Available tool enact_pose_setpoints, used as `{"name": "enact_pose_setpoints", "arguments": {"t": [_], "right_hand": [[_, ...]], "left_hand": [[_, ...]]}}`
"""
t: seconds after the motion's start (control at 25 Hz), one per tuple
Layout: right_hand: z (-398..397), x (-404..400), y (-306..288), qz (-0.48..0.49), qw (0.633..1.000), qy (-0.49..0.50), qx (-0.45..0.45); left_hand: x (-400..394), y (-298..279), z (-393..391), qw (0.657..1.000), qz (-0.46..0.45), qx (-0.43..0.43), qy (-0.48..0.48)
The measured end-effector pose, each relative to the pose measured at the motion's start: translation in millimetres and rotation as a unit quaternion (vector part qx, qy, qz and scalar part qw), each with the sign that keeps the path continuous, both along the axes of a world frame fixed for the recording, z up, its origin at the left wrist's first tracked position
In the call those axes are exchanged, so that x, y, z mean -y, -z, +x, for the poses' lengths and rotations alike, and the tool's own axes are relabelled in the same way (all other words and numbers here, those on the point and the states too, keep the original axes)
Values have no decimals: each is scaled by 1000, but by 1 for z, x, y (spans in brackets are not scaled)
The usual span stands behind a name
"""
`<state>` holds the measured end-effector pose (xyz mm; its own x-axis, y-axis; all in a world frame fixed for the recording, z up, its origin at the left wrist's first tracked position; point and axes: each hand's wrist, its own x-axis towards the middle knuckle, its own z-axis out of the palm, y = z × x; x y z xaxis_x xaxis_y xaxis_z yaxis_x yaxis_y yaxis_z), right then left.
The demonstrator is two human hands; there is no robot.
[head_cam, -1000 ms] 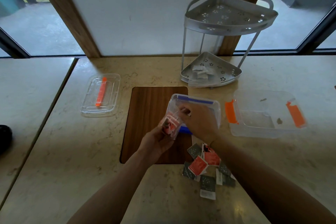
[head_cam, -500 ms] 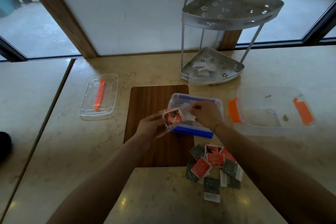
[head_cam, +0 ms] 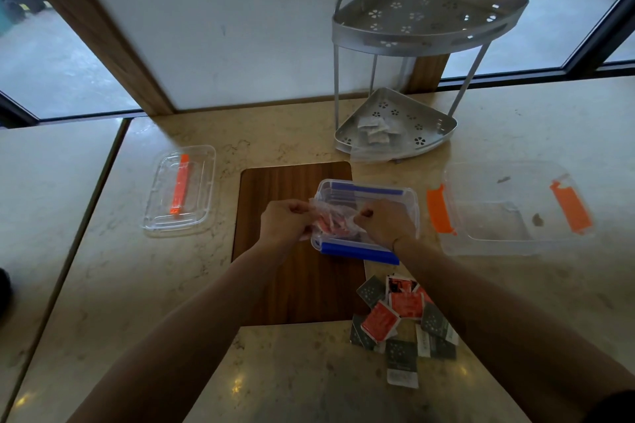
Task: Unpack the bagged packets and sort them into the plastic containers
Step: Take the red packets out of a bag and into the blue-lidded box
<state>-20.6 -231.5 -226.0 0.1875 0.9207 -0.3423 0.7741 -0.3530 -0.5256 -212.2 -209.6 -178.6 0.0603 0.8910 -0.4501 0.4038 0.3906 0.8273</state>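
We pinch a clear plastic bag (head_cam: 331,221) of red packets between both hands: our left hand (head_cam: 283,221) grips its left edge with curled fingers, and our right hand (head_cam: 386,223) pinches its right edge between thumb and fingers. The bag hangs just over the blue-clipped container (head_cam: 367,216), which we take as our landmark; the red packets inside the bag are bunched and blurred.

The container sits on the right part of a dark wooden board (head_cam: 295,251) set into the marble counter (head_cam: 120,268). Near the container, on our side of it and a little right, a loose pile of packets (head_cam: 402,323) lies on the counter, red ones mixed with dark green ones, partly under our right forearm. Just right of the container stands a larger clear container with orange clips (head_cam: 512,209). Well to its left lies a clear lid with an orange clip (head_cam: 180,191). Beyond it, toward the wall, stands a grey two-tier corner rack (head_cam: 412,65), its lower shelf holding a few pale packets (head_cam: 374,129).
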Motion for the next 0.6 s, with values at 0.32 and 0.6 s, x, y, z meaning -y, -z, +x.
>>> {"name": "enact_pose_setpoints", "arguments": {"t": [0.32,0.6], "right_hand": [[1,-1,4,-12,998,36,-41],[-4,-3,-4,-75,976,96,-180]], "left_hand": [[-10,-11,12,986,116,-84,84],[-22,-25,27,966,213,-107,99]]}}
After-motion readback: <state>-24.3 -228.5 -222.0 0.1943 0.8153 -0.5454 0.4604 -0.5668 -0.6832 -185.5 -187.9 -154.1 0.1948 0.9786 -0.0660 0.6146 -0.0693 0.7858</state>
